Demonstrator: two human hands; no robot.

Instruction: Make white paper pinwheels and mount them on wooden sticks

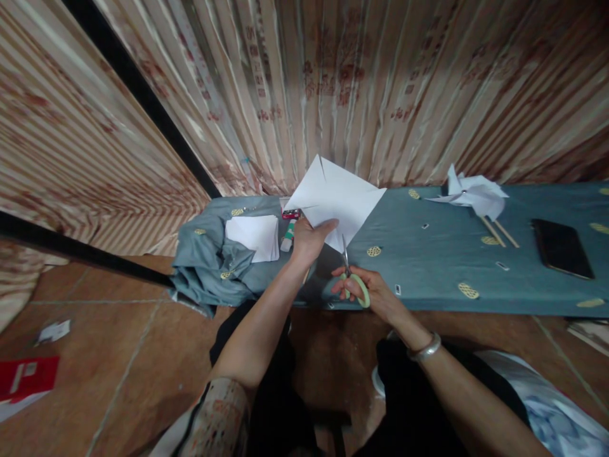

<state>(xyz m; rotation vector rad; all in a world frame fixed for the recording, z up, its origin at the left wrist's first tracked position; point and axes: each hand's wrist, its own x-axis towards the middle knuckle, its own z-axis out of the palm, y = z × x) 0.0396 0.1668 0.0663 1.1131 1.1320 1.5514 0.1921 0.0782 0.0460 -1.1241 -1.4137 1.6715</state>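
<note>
My left hand [311,240] pinches a square white sheet of paper [340,197] near its left and lower edge, thumb lying on top. Slits run in from the sheet's corners. In my right hand [364,285] is a pair of scissors [356,289] with light green handles, fingers through the loops. Its blades point up at the sheet's lower corner, where a cut line shows. Beside my left hand lie a green and white glue stick [288,236] and a small red item [291,214], partly hidden by the sheet.
A stack of white paper [254,236] sits left on the blue-green cloth [428,273]. To the right lie white paper pinwheels [476,193] with wooden sticks and a dark phone [563,247]. A curtain [342,76] hangs behind; black poles [143,95] stand left. A red packet [28,379] is on the floor.
</note>
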